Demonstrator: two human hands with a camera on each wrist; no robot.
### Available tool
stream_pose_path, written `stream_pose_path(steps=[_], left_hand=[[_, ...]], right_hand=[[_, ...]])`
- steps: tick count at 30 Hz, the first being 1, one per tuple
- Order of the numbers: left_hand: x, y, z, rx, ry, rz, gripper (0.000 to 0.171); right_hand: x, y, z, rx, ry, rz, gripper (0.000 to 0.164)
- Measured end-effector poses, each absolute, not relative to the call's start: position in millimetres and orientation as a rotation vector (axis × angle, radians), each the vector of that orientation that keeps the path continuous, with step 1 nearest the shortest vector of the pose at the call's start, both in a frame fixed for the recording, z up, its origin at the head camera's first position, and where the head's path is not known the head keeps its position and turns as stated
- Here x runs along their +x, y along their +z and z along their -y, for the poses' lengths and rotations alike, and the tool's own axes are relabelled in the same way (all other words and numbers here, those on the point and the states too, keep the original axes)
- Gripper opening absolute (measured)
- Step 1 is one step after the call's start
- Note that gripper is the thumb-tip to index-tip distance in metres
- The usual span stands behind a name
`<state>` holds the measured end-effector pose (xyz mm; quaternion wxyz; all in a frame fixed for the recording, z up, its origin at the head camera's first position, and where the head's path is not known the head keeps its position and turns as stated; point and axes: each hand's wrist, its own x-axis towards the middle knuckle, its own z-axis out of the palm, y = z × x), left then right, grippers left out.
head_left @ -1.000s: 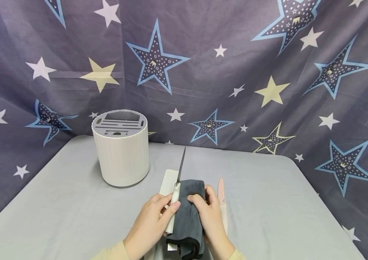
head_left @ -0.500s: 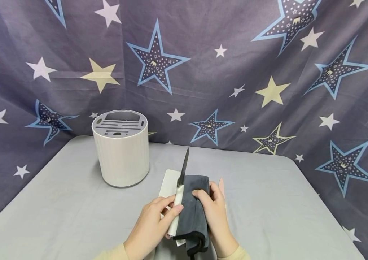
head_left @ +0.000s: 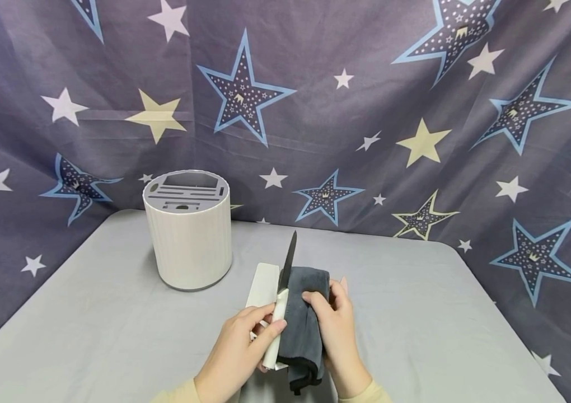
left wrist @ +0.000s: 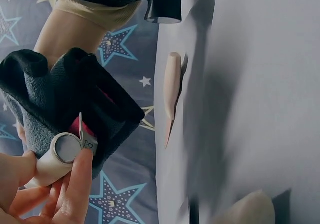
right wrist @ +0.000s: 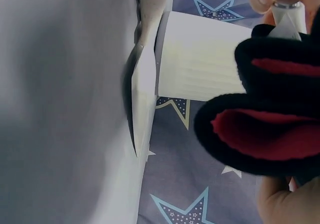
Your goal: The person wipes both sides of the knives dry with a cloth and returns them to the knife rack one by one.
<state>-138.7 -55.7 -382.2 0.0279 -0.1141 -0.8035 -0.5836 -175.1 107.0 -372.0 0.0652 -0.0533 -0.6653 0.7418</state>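
Head view: your left hand (head_left: 242, 341) pinches the white-handled, dark-bladed metal knife (head_left: 281, 300) by its handle above the grey counter (head_left: 416, 336), probably to spare your fingers the edge. Your right hand (head_left: 337, 327) grips the folded dark-grey, black-trimmed cloth (head_left: 304, 319) just beside it at 3 o'clock, seemingly as padding. The knife's long axis runs lengthwise, tip just past 12 o'clock.

Left wrist view: its butt faces the camera.

Right wrist view: the cloth's folds show red.
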Motion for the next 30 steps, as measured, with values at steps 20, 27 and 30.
stream_pose_path(steps=[20,27,30], left_hand=[[-145,-380,59,-0.153,-1.793,2.408,0.044],[-147,-381,60,-0.156,-1.745,2.390,0.042],[-148,-381,60,-0.153,-1.744,2.386,0.042]], right_hand=[[-163,-380,-93,-0.085,2.267,2.050,0.024],[-162,-381,-92,-0.063,2.245,2.088,0.024],[-161,-380,-91,-0.076,2.248,2.114,0.023]])
